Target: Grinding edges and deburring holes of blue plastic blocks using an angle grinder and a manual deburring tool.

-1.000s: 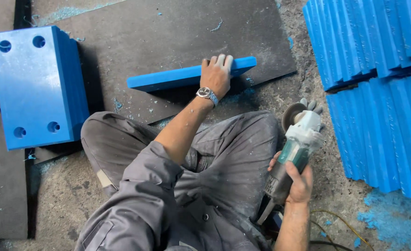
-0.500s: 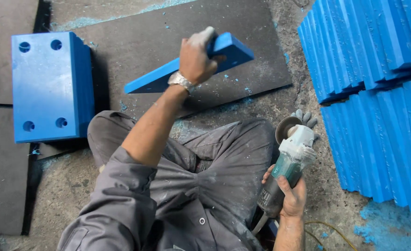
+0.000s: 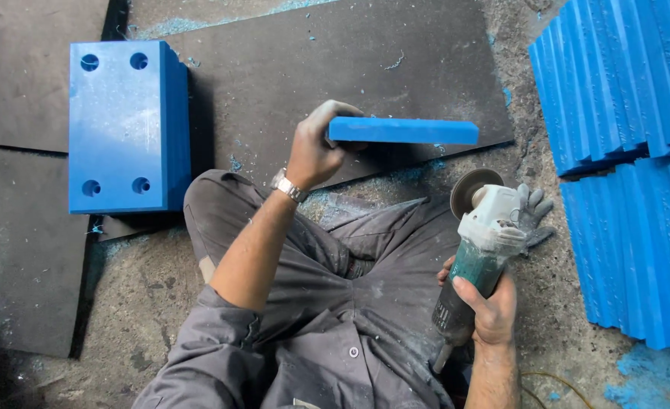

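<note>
My left hand (image 3: 316, 151) grips one end of a long blue plastic bar (image 3: 403, 130), holding it level above the dark mat (image 3: 335, 68) in front of my crossed legs. A watch sits on that wrist. My right hand (image 3: 486, 303) holds the body of a green and white angle grinder (image 3: 479, 242), its disc (image 3: 468, 189) pointing away from me beside my right knee. The disc is a little below and right of the bar, not touching it.
A stack of blue plates with holes at the corners (image 3: 126, 125) lies to the left. Many blue slabs (image 3: 630, 151) stand stacked on edge at the right. A grey work glove (image 3: 532, 212) lies by the grinder. Blue shavings litter the concrete floor (image 3: 145, 288).
My left hand lifted the blue bar off the mat, swung it around and brought it level closer to me. The grinder in my right hand stayed about where it was.
</note>
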